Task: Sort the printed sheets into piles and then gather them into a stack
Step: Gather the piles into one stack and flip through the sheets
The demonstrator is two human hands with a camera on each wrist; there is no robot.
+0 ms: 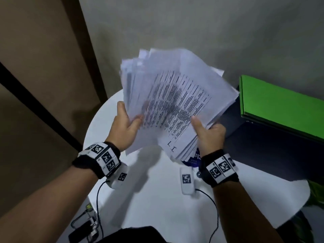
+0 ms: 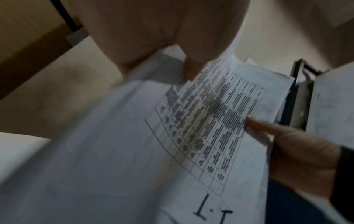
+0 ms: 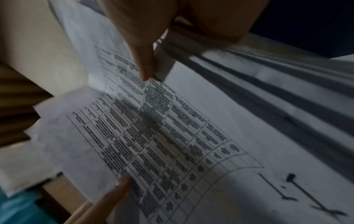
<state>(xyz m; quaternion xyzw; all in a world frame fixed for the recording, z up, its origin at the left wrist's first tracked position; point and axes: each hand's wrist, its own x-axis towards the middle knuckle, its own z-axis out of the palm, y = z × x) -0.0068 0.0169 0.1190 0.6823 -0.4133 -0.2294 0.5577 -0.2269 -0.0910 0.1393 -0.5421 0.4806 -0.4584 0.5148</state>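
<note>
Here, a thick, loosely fanned bundle of white printed sheets (image 1: 175,100) is held up in the air above the round white desk (image 1: 154,193), not resting on it. The top sheet shows a printed table of dark text and the handwritten mark "1.1" near its lower edge. The edges of the bundle are uneven, with many corners sticking out at the far side.

The left hand (image 1: 125,128) grips the bundle's left edge, thumb on the printed face and the other fingers behind the paper. The right hand (image 1: 208,135) grips the lower right corner, its thumb pressed on the top sheet and its fingers curled underneath. In the left wrist view the right thumb tip touches the table's edge; in the right wrist view the sheets below the top one show as stacked layers beside the right thumb.

Both wrists wear black bands with white blocks of black square markers (image 1: 103,157), and thin black cables (image 1: 216,218) trail from them across the desk.

Under the bundle's lower corner a dark blue item with white lettering (image 1: 192,159) peeks out, mostly hidden by the paper. To the right a bright green flat folder (image 1: 280,109) lies on a dark surface (image 1: 263,151). Behind are a grey wall and a brown panel.
</note>
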